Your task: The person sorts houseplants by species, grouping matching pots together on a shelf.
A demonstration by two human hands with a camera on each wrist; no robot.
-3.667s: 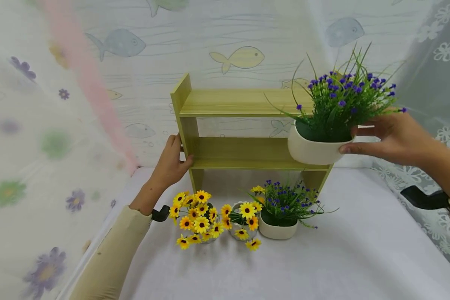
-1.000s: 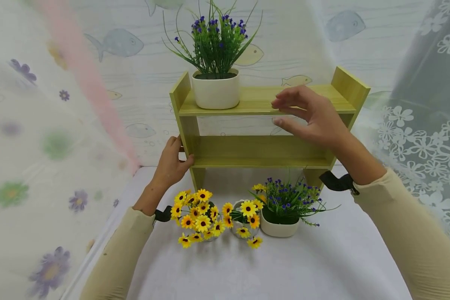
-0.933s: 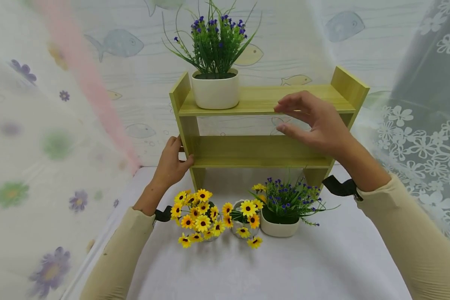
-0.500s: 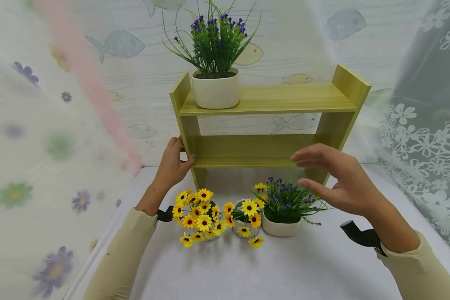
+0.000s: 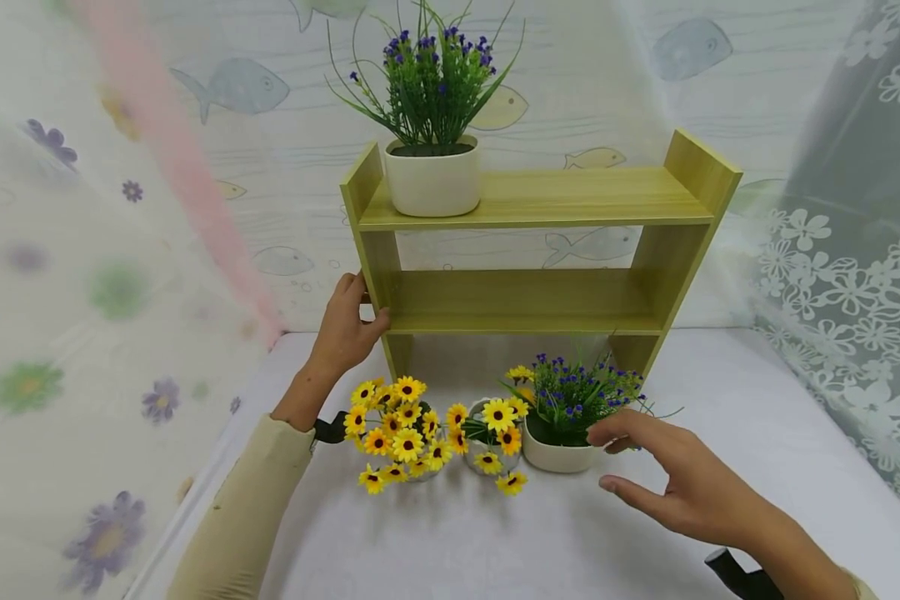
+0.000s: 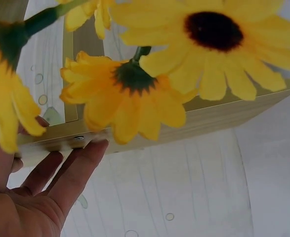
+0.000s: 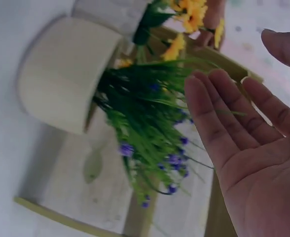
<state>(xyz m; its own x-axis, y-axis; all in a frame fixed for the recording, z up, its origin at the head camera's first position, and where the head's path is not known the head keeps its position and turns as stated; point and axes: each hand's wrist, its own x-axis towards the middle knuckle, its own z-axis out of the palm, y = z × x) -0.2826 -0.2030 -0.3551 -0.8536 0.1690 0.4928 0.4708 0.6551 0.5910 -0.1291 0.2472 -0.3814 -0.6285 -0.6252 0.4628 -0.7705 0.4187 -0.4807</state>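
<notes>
My left hand (image 5: 345,329) holds the left side panel of a two-tier wooden shelf (image 5: 532,300), thumb at its front edge and fingers along the outer side. In the left wrist view, fingers (image 6: 80,173) meet the panel behind yellow flowers. To the right, my right hand (image 5: 682,483) hovers with nothing in it, fingers parted from the thumb. It is beside a white pot of purple flowers (image 5: 558,456) standing before the shelf; the right wrist view shows this pot (image 7: 61,74) apart from the palm (image 7: 263,182). A similar potted plant (image 5: 432,183) stands at the top tier's left end.
Two pots of yellow flowers stand on the white cloth in front of the shelf: a fuller bunch (image 5: 401,437) at left and a smaller one (image 5: 495,417) beside the white pot. Fish-patterned curtain (image 5: 247,87) hangs behind, lace netting (image 5: 862,308) at right.
My right hand earlier held the purple-flower pot, which now sits on the top tier. Since then the empty hand has come down toward the lower white pot. My left hand keeps its place.
</notes>
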